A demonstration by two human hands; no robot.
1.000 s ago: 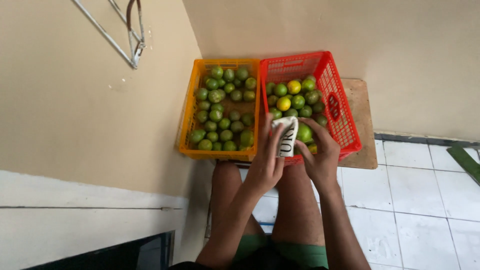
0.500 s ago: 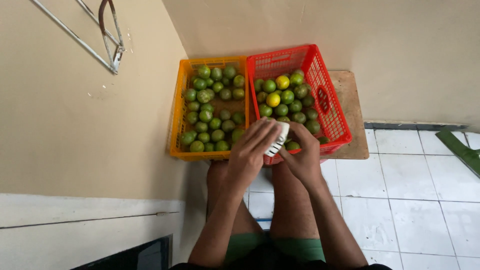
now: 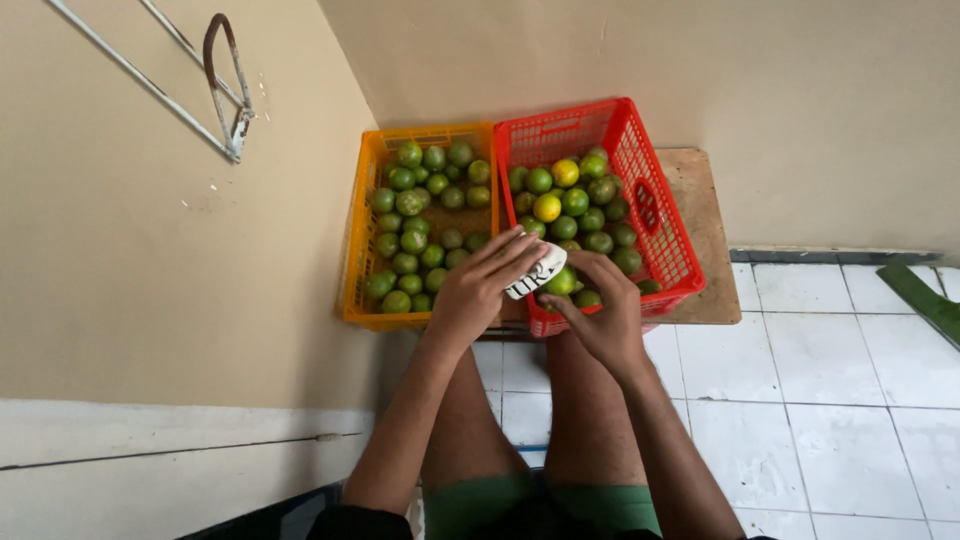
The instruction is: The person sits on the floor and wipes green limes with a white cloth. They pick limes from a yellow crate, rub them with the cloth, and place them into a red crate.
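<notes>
Over the red crate's [image 3: 672, 262] near rim, left hand [image 3: 480, 292] grips a white cloth [image 3: 537, 272], touching the lime [image 3: 561, 283] pinched in right fingers [image 3: 598, 268]

Two crates sit side by side on a wooden board [image 3: 700, 215], walls touching: left crate [image 3: 362, 240] next to the wall on the left, right crate [image 3: 655, 215] toward the tiled floor [image 3: 830, 400]. Both hold citrus fruit [image 3: 420, 215]. Board lies in the corner, against the back wall. Left hand [image 3: 480, 290] over the near rim where the crates meet, holding a small cloth [image 3: 537, 272]. Right hand [image 3: 600, 315] just right of it, touching one fruit [image 3: 562, 283] in the right crate's near corner. Person's legs below, before the crates.
</notes>
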